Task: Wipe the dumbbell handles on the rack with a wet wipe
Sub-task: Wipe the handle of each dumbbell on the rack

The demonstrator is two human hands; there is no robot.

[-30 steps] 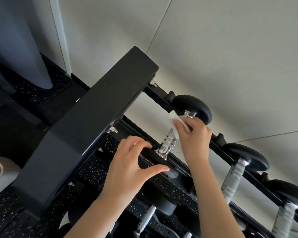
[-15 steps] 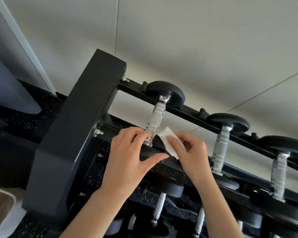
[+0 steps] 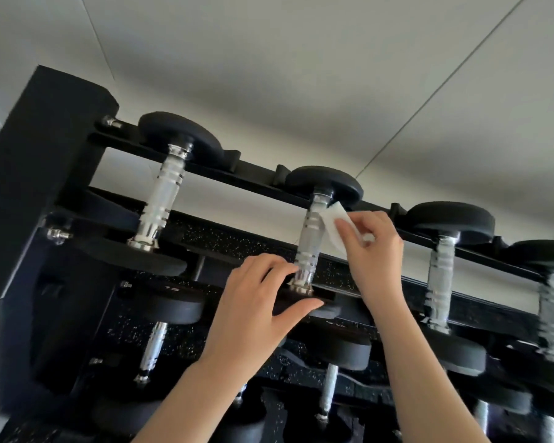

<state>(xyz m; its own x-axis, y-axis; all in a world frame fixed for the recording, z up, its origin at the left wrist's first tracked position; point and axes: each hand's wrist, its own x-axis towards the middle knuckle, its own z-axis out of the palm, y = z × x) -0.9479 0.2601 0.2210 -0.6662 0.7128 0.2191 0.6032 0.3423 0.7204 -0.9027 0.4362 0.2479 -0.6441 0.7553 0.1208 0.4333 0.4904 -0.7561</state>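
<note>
A black rack [image 3: 263, 180] — tiered rails — carries rows of dumbbells [image 3: 163, 193] with chrome handles.

Both arms raised; left hand [image 3: 256, 302] spread, thumb extended; right hand [image 3: 370, 247] fingertips pinched, wrist bent.

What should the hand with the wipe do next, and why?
Probably wrap the wet wipe around the second handle and slide it down. The right hand holds the wipe beside the handle's upper end, while the left hand steadies the near weight.

Pale panelled wall [image 3: 333, 75], speckled floor [image 3: 237, 247]
</note>
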